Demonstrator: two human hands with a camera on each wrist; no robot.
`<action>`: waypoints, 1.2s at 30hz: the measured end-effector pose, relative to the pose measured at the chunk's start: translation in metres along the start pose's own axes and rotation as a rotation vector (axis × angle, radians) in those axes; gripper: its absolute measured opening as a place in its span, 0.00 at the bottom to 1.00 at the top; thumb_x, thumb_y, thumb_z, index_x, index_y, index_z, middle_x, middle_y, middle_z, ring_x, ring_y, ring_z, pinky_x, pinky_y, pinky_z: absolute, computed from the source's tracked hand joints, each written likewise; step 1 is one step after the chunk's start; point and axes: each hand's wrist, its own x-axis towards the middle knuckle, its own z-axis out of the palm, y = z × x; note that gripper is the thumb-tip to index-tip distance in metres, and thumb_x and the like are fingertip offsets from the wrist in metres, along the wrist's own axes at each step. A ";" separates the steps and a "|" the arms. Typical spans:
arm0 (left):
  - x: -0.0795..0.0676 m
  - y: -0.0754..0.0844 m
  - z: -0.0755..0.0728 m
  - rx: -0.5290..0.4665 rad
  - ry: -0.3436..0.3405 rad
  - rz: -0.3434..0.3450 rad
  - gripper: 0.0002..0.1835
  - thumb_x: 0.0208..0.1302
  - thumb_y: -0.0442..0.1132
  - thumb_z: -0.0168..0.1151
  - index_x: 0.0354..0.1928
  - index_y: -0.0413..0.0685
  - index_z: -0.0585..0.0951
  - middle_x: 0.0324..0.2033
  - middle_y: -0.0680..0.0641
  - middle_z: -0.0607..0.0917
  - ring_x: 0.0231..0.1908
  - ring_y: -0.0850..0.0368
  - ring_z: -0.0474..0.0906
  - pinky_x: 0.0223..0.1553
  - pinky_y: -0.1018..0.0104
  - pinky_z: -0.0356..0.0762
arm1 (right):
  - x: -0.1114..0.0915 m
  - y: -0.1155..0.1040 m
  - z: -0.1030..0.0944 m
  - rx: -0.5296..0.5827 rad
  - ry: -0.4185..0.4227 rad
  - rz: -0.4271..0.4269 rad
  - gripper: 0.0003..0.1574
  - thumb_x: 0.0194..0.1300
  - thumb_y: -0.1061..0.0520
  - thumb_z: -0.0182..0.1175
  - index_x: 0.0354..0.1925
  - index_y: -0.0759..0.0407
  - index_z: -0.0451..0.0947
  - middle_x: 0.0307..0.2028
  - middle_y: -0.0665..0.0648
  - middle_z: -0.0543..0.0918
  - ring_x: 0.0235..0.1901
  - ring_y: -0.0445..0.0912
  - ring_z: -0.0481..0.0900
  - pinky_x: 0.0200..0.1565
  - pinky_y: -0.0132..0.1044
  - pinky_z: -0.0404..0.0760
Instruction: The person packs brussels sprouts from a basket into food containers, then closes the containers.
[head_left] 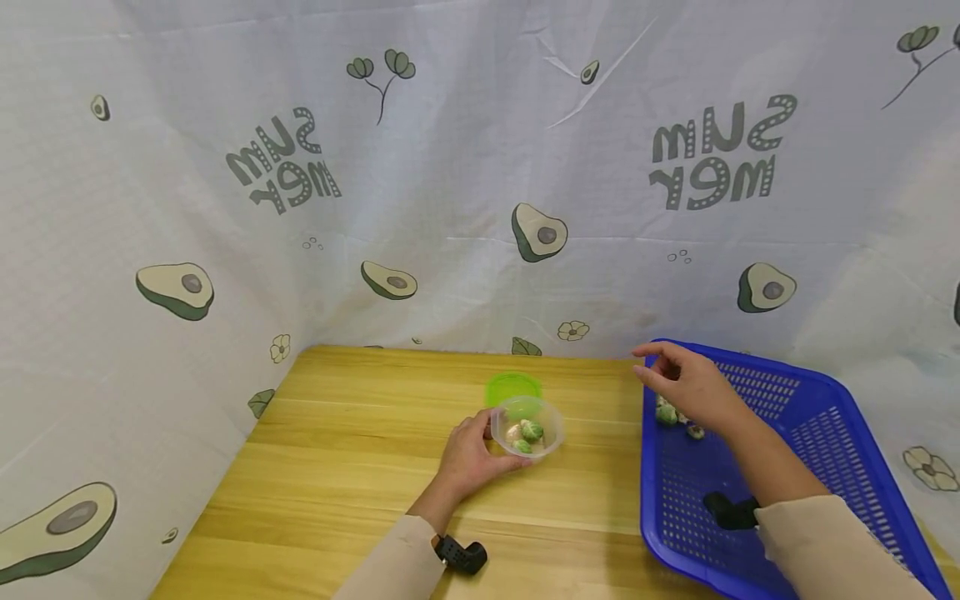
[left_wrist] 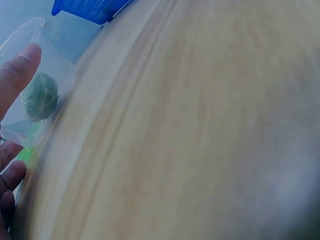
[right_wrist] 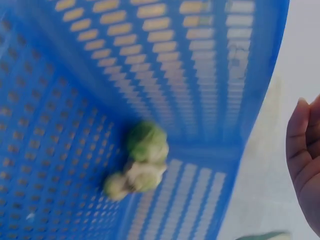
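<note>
My left hand point(head_left: 471, 457) holds a small clear plastic container point(head_left: 555, 433) around its side, with the thumb at the front. Several Brussels sprouts point(head_left: 532, 430) lie inside it; through its wall the left wrist view shows one green sprout point(left_wrist: 40, 97). Just behind the container is a bright green lid point(head_left: 513, 387), partly covered by it. Over the back left corner of a blue plastic basket point(head_left: 654, 500) hovers my right hand point(head_left: 696, 385), thumb and forefinger apart with nothing seen between them. Below that hand, several more sprouts point(right_wrist: 145, 142) sit in the basket's corner.
Both things stand on a wooden table point(head_left: 337, 450), the basket along its right side. A white curtain point(head_left: 450, 192) printed with avocados encloses the back and sides. The basket's tall slotted walls rise around the sprouts.
</note>
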 end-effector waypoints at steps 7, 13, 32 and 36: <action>0.000 -0.001 0.000 0.001 -0.003 -0.003 0.53 0.43 0.70 0.78 0.70 0.51 0.72 0.48 0.51 0.83 0.47 0.57 0.76 0.50 0.58 0.74 | -0.004 0.041 -0.007 -0.016 0.050 0.075 0.31 0.78 0.40 0.53 0.64 0.62 0.74 0.29 0.55 0.72 0.24 0.44 0.67 0.28 0.39 0.67; 0.000 -0.001 0.000 0.000 -0.005 -0.002 0.54 0.43 0.70 0.78 0.70 0.51 0.72 0.48 0.51 0.83 0.47 0.57 0.76 0.50 0.58 0.74 | -0.008 0.079 -0.001 -0.040 0.047 0.189 0.32 0.79 0.43 0.51 0.64 0.69 0.72 0.31 0.60 0.76 0.27 0.48 0.71 0.29 0.42 0.69; 0.001 0.000 0.000 0.001 -0.004 -0.010 0.53 0.44 0.69 0.79 0.70 0.51 0.72 0.49 0.50 0.83 0.48 0.57 0.76 0.50 0.59 0.74 | -0.009 0.120 0.010 -0.112 -0.086 0.366 0.43 0.76 0.38 0.51 0.59 0.80 0.70 0.56 0.83 0.74 0.53 0.75 0.75 0.50 0.64 0.76; 0.000 0.000 0.000 0.004 -0.005 -0.012 0.53 0.44 0.69 0.79 0.70 0.52 0.72 0.49 0.50 0.83 0.48 0.56 0.76 0.50 0.59 0.74 | -0.010 0.117 0.009 -0.117 -0.109 0.354 0.43 0.75 0.38 0.53 0.56 0.80 0.74 0.54 0.82 0.77 0.51 0.74 0.77 0.49 0.63 0.77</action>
